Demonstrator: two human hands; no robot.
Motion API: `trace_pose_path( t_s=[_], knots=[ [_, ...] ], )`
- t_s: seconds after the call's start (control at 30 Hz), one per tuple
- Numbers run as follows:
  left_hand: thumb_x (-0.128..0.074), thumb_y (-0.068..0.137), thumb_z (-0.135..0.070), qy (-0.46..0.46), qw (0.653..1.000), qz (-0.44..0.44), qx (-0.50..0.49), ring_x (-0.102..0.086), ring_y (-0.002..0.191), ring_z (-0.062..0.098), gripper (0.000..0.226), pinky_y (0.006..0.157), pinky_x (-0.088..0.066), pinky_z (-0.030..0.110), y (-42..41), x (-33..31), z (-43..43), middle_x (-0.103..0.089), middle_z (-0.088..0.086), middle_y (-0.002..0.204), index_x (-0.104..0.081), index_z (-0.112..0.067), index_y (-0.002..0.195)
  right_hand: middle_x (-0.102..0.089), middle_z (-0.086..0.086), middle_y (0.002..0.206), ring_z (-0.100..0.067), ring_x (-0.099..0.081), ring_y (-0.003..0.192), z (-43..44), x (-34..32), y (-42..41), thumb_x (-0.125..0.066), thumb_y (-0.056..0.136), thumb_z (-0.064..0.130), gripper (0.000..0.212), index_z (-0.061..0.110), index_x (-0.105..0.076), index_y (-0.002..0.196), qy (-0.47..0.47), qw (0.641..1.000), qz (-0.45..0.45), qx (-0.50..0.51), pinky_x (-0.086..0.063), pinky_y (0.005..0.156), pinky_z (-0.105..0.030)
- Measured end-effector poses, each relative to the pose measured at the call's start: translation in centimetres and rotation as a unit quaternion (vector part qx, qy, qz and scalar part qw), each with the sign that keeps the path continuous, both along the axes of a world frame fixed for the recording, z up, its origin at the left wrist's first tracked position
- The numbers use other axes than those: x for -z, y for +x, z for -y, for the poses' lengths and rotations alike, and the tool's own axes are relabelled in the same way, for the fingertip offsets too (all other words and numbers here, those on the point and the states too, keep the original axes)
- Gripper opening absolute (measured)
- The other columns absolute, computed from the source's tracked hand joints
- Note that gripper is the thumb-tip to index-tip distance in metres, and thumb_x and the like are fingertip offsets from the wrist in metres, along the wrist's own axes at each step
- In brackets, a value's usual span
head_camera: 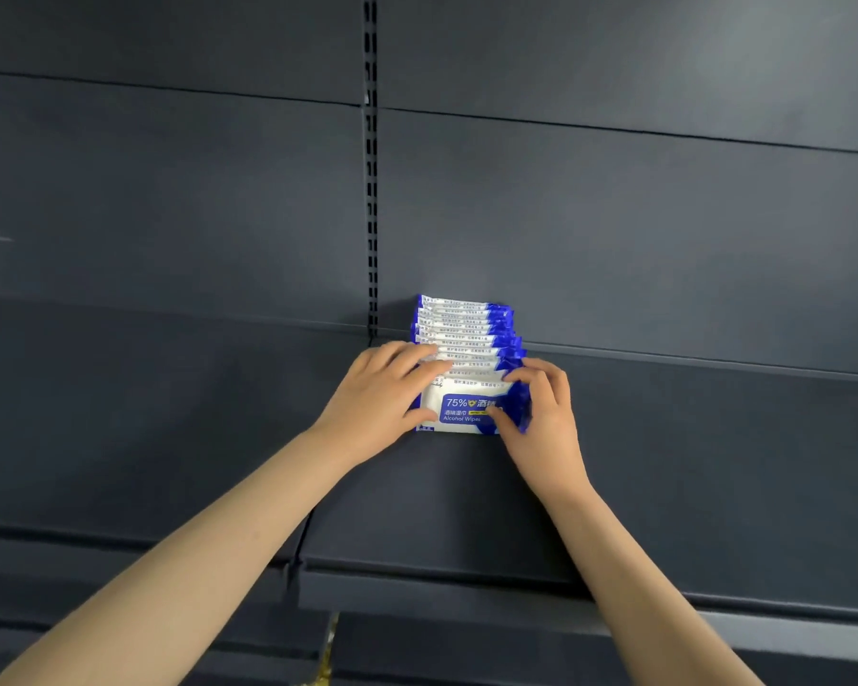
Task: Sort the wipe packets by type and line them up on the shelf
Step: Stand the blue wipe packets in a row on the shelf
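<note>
Adjoining packet row (462,320): slotted upright (371,215).

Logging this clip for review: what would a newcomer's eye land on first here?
The blue-and-white row of wipe packets stands out, filed front to back at the middle of the dark grey shelf. The front packet, labelled Alcohol Wipes, faces the camera, gripped at its left end by the left hand and at its right end by the right hand.
</note>
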State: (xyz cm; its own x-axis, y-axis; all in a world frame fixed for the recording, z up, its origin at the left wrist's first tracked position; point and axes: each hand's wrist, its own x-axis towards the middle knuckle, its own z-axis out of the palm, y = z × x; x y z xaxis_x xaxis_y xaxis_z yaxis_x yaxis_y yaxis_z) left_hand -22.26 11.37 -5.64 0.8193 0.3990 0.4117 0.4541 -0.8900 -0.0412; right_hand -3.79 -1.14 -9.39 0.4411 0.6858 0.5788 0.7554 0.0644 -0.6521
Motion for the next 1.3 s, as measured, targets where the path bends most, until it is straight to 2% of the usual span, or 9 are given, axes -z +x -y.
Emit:
trace_pose_path(
  t_s=[0.07,0.2,0.3,0.4,0.53,0.7,0.83,1.0,1.3],
  knots=[
    [-0.082,0.072,-0.043,0.038,0.999,-0.003,-0.002,-0.053,0.121,0.020,0.068,0.097,-0.047,0.038,0.0,0.3,0.0,-0.058,-0.002,0.135,-0.059,-0.019,0.131,-0.041,0.008,0.131,0.009,-0.040,0.121,0.0,0.0,0.1,-0.078,0.080,0.003,0.039,0.011,-0.057,0.112,-0.007,1.000,0.017,0.003,-0.039,0.098,-0.012],
    [-0.085,0.067,-0.045,0.055,0.998,-0.010,-0.028,-0.057,0.119,0.023,0.077,0.093,-0.050,0.037,0.2,0.4,0.2,-0.060,0.001,0.134,-0.058,-0.014,0.133,-0.042,-0.003,0.140,-0.017,-0.043,0.128,-0.2,-0.2,-0.4,-0.076,0.083,0.011,0.044,0.011,-0.055,0.121,-0.053,0.996,0.056,0.034,-0.040,0.093,-0.026],
    [-0.069,0.085,-0.048,0.007,0.997,-0.053,-0.053,-0.035,0.141,0.024,0.087,0.110,-0.035,0.039,0.5,-0.3,0.8,-0.033,0.001,0.157,-0.027,-0.018,0.154,-0.040,-0.001,0.143,-0.020,-0.043,0.129,0.4,-0.8,-0.6,-0.076,0.084,0.013,0.050,0.014,-0.053,0.127,-0.076,0.996,0.043,0.025,-0.044,0.097,-0.030],
    [-0.061,0.091,-0.048,-0.056,0.993,-0.083,-0.066,-0.013,0.149,0.023,0.092,0.117,-0.020,0.040,0.9,-2.3,1.5,-0.009,-0.001,0.164,-0.004,-0.022,0.157,-0.042,0.002,0.143,-0.017,-0.041,0.131,2.3,-2.3,-0.1,-0.077,0.083,0.018,0.058,0.017,-0.049,0.134,-0.079,0.996,0.018,0.028,-0.037,0.100,-0.026],
    [-0.059,0.092,-0.047,-0.055,0.996,-0.062,-0.039,-0.014,0.148,0.023,0.083,0.118,-0.020,0.039,3.6,-5.3,3.8,-0.012,-0.003,0.163,-0.013,-0.021,0.156,-0.046,0.012,0.136,-0.003,-0.038,0.120,7.0,-5.7,2.2,-0.075,0.086,0.026,0.055,0.027,-0.049,0.134,-0.096,0.993,0.018,0.062,-0.036,0.101,-0.026],
    [-0.061,0.092,-0.047,-0.055,0.998,-0.032,0.026,-0.025,0.144,0.024,0.075,0.113,-0.027,0.036,9.7,-7.4,9.4,-0.026,-0.002,0.159,-0.026,-0.020,0.153,-0.050,0.012,0.135,-0.013,-0.039,0.128,16.5,-10.4,6.2,-0.073,0.086,0.037,0.053,0.031,-0.051,0.133,-0.195,0.969,0.065,0.134,-0.036,0.104,-0.031],
    [-0.059,0.093,-0.047,-0.075,0.992,-0.026,0.093,-0.032,0.140,0.023,0.068,0.109,-0.033,0.038,15.2,-7.2,17.2,-0.034,-0.004,0.155,-0.032,-0.020,0.150,-0.050,0.009,0.139,-0.018,-0.041,0.132,27.4,-11.9,10.2,-0.074,0.083,0.043,0.059,0.032,-0.049,0.135,-0.284,0.934,0.047,0.212,-0.036,0.109,-0.043],
    [-0.057,0.094,-0.049,-0.120,0.972,-0.066,0.191,-0.032,0.140,0.022,0.068,0.110,-0.033,0.038,21.7,-5.0,29.6,-0.034,-0.007,0.154,-0.031,-0.022,0.150,-0.053,0.001,0.137,-0.024,-0.050,0.124,42.4,-10.2,13.4,-0.075,0.081,0.048,0.066,0.030,-0.047,0.137,-0.358,0.889,-0.002,0.286,-0.043,0.104,-0.046],
    [-0.058,0.093,-0.049,-0.181,0.923,-0.148,0.305,-0.042,0.133,0.023,0.059,0.104,-0.039,0.039,29.5,3.5,49.6,-0.045,-0.002,0.146,-0.041,-0.022,0.143,-0.056,-0.004,0.136,-0.024,-0.055,0.118,63.7,-2.3,13.8,-0.075,0.085,0.039,0.065,0.022,-0.046,0.141,-0.432,0.800,-0.146,0.390,-0.048,0.098,-0.034]
  ],
)
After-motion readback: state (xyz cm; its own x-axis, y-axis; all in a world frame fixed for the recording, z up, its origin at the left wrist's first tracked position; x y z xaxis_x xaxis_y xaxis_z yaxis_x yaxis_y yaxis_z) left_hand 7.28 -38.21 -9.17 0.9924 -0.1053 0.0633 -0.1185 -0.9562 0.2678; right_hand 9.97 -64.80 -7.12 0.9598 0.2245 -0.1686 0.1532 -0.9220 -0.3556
